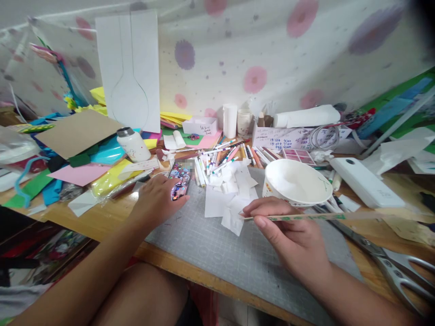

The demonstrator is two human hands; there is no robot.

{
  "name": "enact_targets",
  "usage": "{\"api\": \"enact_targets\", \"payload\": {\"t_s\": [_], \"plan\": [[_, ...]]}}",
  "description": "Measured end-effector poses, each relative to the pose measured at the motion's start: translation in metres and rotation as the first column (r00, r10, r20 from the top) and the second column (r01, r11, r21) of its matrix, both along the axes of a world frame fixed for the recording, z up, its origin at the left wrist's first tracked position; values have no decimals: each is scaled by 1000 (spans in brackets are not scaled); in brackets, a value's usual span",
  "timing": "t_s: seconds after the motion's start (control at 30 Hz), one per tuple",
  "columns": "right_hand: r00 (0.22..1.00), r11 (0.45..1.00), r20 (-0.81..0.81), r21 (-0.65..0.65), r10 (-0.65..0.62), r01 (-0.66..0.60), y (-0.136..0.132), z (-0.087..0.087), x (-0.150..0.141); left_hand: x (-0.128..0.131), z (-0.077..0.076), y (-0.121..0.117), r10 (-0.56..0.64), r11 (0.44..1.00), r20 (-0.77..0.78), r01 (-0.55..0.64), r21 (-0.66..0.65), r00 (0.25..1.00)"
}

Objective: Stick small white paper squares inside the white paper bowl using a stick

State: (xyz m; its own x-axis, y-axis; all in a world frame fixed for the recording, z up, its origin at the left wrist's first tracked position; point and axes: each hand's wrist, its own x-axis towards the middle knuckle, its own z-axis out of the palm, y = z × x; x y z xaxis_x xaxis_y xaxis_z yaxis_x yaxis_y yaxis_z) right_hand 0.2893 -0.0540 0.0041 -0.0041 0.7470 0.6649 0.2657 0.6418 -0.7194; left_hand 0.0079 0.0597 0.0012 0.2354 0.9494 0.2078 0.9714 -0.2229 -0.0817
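Observation:
My left hand is on a phone with a lit screen of app icons, at the left of the grey cutting mat. Its fingers lie along the phone's left side and the thumb crosses the lower end. My right hand pinches a long, thin strip with green marks, held level above the mat and seen nearly edge-on. Just behind that hand stands a wide white paper bowl. Between my hands, white paper scraps lie in a loose pile.
Many markers lie behind the scraps. Large scissors and a white power bank-like block are at the right. A white bottle, coloured sheets and brown cardboard crowd the left. Paper cups stand at the back.

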Motion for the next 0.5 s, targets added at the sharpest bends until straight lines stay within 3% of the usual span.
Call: {"api": "enact_targets", "payload": {"t_s": [0.5], "plan": [[1000,999,24,39,-5,4,2,-1,0,0,0,1,19,999,4,-19,-48,1000]]}}
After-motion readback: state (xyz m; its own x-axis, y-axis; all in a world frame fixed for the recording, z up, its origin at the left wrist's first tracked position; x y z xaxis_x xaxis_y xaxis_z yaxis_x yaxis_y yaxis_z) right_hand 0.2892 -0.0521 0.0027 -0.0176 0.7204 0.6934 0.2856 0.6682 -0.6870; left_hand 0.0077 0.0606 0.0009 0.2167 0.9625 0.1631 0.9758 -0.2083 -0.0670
